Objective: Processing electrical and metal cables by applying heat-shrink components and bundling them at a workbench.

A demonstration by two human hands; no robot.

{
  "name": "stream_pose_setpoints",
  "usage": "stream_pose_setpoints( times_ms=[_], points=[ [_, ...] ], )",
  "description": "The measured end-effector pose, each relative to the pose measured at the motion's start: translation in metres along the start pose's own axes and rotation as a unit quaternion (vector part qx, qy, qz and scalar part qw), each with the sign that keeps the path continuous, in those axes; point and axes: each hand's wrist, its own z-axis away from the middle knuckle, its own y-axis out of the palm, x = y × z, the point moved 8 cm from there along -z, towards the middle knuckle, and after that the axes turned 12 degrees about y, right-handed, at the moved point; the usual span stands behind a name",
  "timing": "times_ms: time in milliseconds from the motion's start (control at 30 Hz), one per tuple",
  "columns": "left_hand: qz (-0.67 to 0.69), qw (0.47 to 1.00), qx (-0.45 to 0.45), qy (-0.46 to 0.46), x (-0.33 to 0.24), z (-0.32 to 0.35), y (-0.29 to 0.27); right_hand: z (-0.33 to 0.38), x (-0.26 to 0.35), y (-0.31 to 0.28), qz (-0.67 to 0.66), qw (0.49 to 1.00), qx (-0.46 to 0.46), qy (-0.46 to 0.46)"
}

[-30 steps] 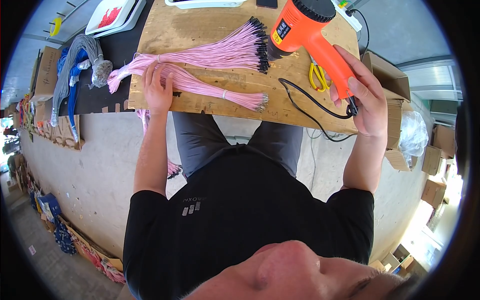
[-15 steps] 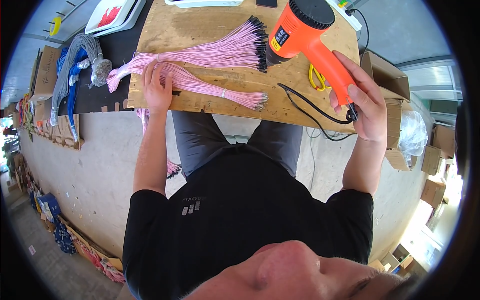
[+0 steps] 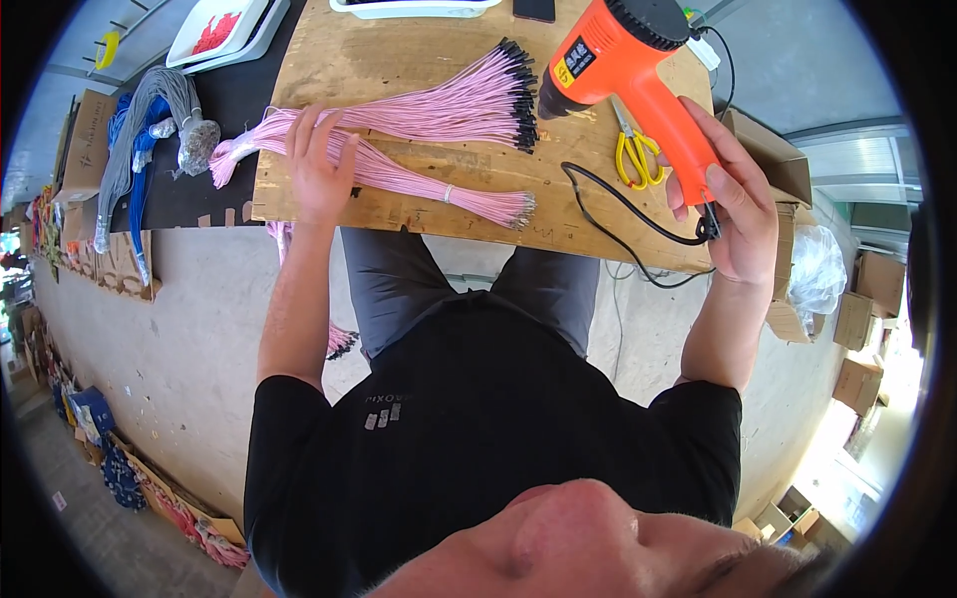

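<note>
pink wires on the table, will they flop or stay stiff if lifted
The pink wires would probably sag, being long, thin and gently curved. The black tips may splay further, as they fan out loosely. The lower bundle might hold together better, with a tie around it.

— What colour is the heat gun [image 3: 663, 110] at the upper right?
— Bright orange, with a black cap and a dark nozzle. Its label is black and yellow, its cord [image 3: 638, 223] black.
— And the upper wire bundle [image 3: 429, 105], top centre?
— Pale pink, black at the tips. The lower wire bundle [image 3: 414, 178] is the same pink, ending in dull silver.
— The scissors [image 3: 629, 137]?
— Yellow handles, against a tan tabletop [image 3: 359, 60] streaked with darker stains.
— Upper left?
— Grey cables [image 3: 150, 95], blue cables [image 3: 140, 199], and red pieces [image 3: 214, 33] in a white tray [image 3: 239, 40].
— The shirt [image 3: 498, 419], bottom centre?
— Black, with pale slanted bars.
— And the bundle [image 3: 122, 480] at lower left?
— Navy with pale specks, perhaps; it's blurry there.
</note>
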Motion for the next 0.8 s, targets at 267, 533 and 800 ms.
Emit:
stream_pose_setpoints(
  times_ms=[267,533,800],
  points=[
    [0.117,0.991,0.030,0.058,-0.043,-0.048,0.035,-0.023,0.003,0.001,0.031,0.999,-0.035,-0.001],
    [0.089,0.993,0.061,0.047,-0.031,-0.024,0.033,-0.041,0.008,0.002,0.045,0.998,-0.034,-0.004],
    [0.068,0.997,0.047,-0.004,-0.006,0.007,0.035,-0.051,0.015,0.000,0.040,0.999,-0.005,-0.018]
  ],
)
